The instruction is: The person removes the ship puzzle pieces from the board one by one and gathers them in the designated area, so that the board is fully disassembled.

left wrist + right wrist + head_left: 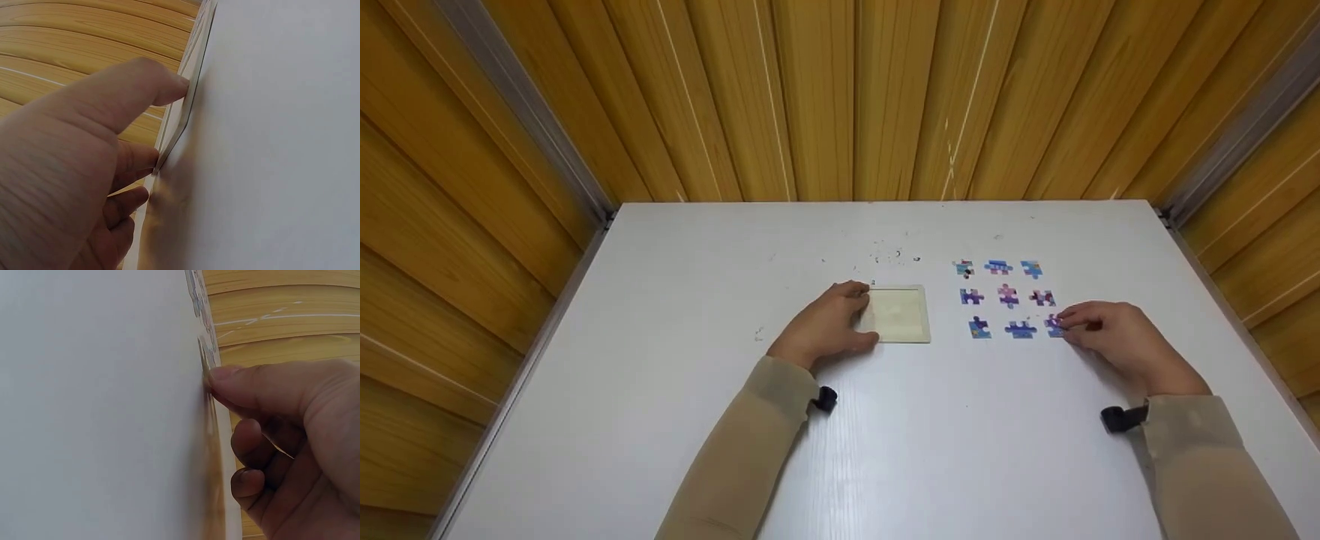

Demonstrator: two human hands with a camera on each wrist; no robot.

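A shallow cream puzzle frame (924,315) lies in the middle of the white table. My left hand (831,319) holds it by its left end. In the left wrist view the thumb (163,87) is at the near edge and the fingers (135,157) reach round the corner. Nine purple, pink and blue jigsaw pieces lie in three rows to the right. Thumb and forefinger of my right hand (1117,337) pinch the jigsaw piece (1054,325) at the near right corner. Edge-on in the right wrist view, that jigsaw piece (203,354) tilts up from the table.
Beside the pinched piece lies a middle near-row piece (1020,330), and farther left a corner piece (979,328). Small dark specks (898,253) dot the table (660,300) behind the frame. Yellow wood-look panels (810,97) wall in the back and both sides.
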